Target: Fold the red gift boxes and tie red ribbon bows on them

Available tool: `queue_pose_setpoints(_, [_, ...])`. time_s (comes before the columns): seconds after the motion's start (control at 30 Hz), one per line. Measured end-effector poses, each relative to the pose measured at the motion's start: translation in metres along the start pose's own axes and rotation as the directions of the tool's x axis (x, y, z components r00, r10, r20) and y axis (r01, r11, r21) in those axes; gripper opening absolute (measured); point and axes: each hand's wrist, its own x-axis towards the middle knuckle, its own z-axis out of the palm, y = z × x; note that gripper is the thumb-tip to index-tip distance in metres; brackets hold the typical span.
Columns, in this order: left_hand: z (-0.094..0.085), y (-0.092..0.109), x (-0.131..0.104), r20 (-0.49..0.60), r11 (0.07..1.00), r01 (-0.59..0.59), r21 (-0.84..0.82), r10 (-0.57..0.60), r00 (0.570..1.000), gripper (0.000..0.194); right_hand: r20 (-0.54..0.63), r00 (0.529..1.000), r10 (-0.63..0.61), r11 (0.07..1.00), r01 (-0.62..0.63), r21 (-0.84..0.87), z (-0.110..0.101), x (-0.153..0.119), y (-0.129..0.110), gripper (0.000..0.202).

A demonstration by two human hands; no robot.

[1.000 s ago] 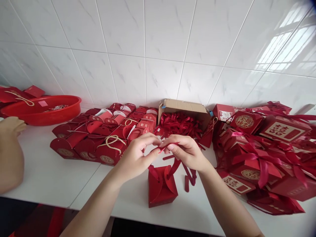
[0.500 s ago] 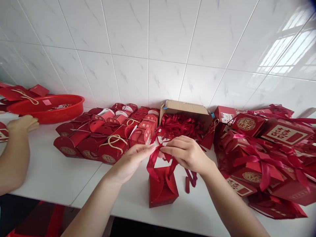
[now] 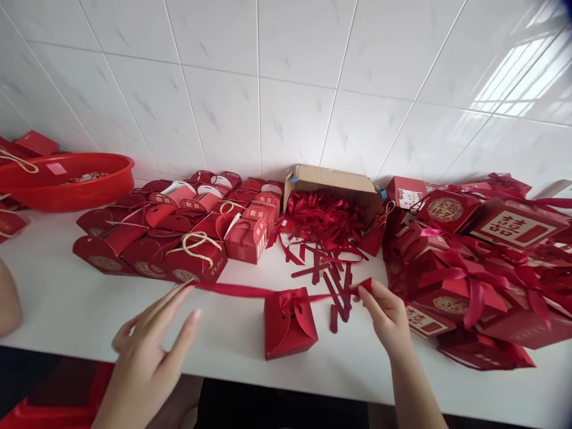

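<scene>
A small red box (image 3: 290, 333) stands on the white table, with a red ribbon (image 3: 236, 290) threaded through its top and knotted there. The ribbon stretches out to both sides. My left hand (image 3: 154, 345) has one end between its fingers, the thumb held apart below. At the other end, my right hand (image 3: 384, 310) pinches the ribbon between thumb and fingers, right of the box. Loose dark red strips (image 3: 335, 292) lie behind the box, close to my right hand.
A cardboard box (image 3: 335, 179) of red ribbons stands by the tiled wall. Rows of red boxes (image 3: 147, 256) are on the left, ribboned boxes (image 3: 465, 286) piled on the right. Beyond, a red basin (image 3: 89, 193) and another person's arm (image 3: 6, 304) show at the far left.
My hands have moved apart from above the small box, pulling the ribbon out sideways and low; the knot now lies against the box top. The other person's arm has shifted mostly out of view.
</scene>
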Motion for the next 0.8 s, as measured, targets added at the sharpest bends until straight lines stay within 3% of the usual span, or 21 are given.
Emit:
queue_pose_setpoints(0.1, [-0.001, -0.038, -0.03, 0.054, 0.95, 0.304, 0.066, -0.308, 0.95, 0.029, -0.067, 0.977, 0.205, 0.969, -0.212, -0.128, -0.014, -0.028, 0.048, 0.045])
queue_pose_setpoints(0.17, [0.0, -0.048, -0.043, 0.128, 0.929, 0.363, 0.069, -0.369, 0.921, 0.028, -0.036, 0.962, 0.271, 0.946, -0.273, -0.176, -0.018, -0.042, 0.066, 0.044])
queue_pose_setpoints(0.23, [0.004, -0.044, -0.047, 0.161, 0.946, 0.317, 0.065, -0.324, 0.932, 0.031, -0.031, 0.964, 0.263, 0.942, -0.264, -0.206, -0.015, -0.047, 0.07, 0.039])
queue_pose_setpoints(0.3, [0.013, -0.028, -0.043, 0.111, 0.97, 0.239, 0.042, -0.242, 0.964, 0.027, -0.108, 0.98, 0.17, 0.952, -0.191, -0.238, -0.008, -0.045, 0.061, 0.044])
queue_pose_setpoints(0.37, [0.026, -0.006, -0.035, 0.055, 0.982, 0.173, -0.071, -0.17, 0.984, 0.02, -0.176, 0.983, 0.042, 0.962, -0.087, -0.258, 0.003, -0.038, 0.047, 0.044])
queue_pose_setpoints(0.4, [0.034, 0.006, -0.03, 0.079, 0.975, 0.154, -0.158, -0.143, 0.987, 0.019, -0.16, 0.987, 0.006, 0.97, -0.044, -0.238, 0.01, -0.034, 0.039, 0.041])
queue_pose_setpoints(0.5, [0.057, 0.037, -0.017, 0.197, 0.923, 0.103, -0.37, -0.031, 0.98, 0.021, 0.092, 0.994, 0.064, 0.996, -0.058, -0.064, 0.03, -0.024, 0.019, 0.036])
queue_pose_setpoints(0.6, [0.073, 0.055, -0.009, 0.295, 0.892, 0.093, -0.442, 0.046, 0.955, 0.028, 0.376, 0.912, 0.164, 0.969, -0.22, 0.109, 0.048, -0.021, 0.007, 0.035])
queue_pose_setpoints(0.7, [0.079, 0.059, -0.006, 0.396, 0.867, 0.193, -0.459, 0.005, 0.918, 0.033, 0.517, 0.828, 0.216, 0.893, -0.382, 0.238, 0.058, -0.02, 0.004, 0.039])
queue_pose_setpoints(0.8, [0.076, 0.058, -0.003, 0.496, 0.834, 0.34, -0.434, -0.093, 0.863, 0.03, 0.571, 0.786, 0.235, 0.842, -0.458, 0.285, 0.059, -0.019, 0.003, 0.044])
